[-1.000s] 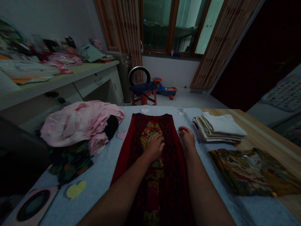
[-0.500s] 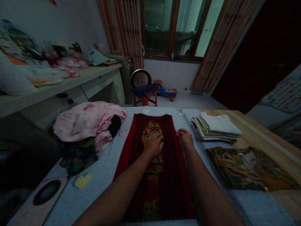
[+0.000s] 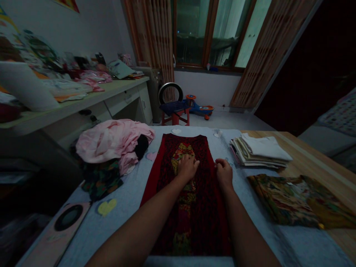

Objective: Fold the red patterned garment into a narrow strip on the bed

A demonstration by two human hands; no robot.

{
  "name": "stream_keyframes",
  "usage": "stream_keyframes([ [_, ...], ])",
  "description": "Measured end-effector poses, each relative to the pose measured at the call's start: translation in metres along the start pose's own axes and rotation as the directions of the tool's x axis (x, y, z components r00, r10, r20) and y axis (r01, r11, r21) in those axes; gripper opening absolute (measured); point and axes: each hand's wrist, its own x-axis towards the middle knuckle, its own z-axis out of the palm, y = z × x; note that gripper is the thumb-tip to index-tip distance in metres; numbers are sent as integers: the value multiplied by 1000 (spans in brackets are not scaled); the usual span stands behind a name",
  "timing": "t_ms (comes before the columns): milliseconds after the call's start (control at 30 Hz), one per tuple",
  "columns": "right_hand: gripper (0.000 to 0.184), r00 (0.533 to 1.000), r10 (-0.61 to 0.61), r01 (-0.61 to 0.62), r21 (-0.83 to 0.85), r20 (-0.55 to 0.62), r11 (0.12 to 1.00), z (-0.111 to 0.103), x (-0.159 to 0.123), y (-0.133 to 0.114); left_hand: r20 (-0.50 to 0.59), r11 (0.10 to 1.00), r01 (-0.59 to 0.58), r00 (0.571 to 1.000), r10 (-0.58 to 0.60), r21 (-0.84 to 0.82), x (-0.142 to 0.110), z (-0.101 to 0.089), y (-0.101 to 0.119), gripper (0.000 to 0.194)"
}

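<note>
A dark red patterned garment [image 3: 203,207], folded long and narrow, lies flat on the pale blue cloth in front of me. My left hand [image 3: 188,167] rests on its yellow-and-red central pattern, palm down with the fingers stretched out. At the garment's right edge, my right hand [image 3: 224,172] has its fingers curled together near the border. Whether a bit of the fabric is pinched in them cannot be made out.
Left of the garment lies a heap of pink clothing [image 3: 111,142] over camouflage fabric [image 3: 101,181]. A pink case with a dark disc [image 3: 68,217] sits front left. To the right are a folded stack [image 3: 263,152] and a folded brown patterned garment [image 3: 294,200]. Beyond stands a stool [image 3: 175,115].
The view has shifted a little to the left, so everything appears farther right. My right hand's fingers are more curled at the garment's edge. My left hand stays on the pattern.
</note>
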Motion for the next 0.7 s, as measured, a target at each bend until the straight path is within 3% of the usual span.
stream_keyframes([
  [67,29,1000,-17,17,-15,1,1000,1,-2,-2,-12,992,122,992,-122,20,3,1,10,34],
  [167,30,999,-34,33,-46,-18,998,-1,-4,-6,-30,981,188,982,-187,36,6,5,20,34],
  [467,30,986,-168,164,-157,-18,974,-3,-8,-11,-37,978,207,977,-209,-36,5,14,19,21],
  [700,29,982,-187,189,-190,28,963,-1,-9,-16,-121,991,116,985,-124,-73,2,21,18,16],
])
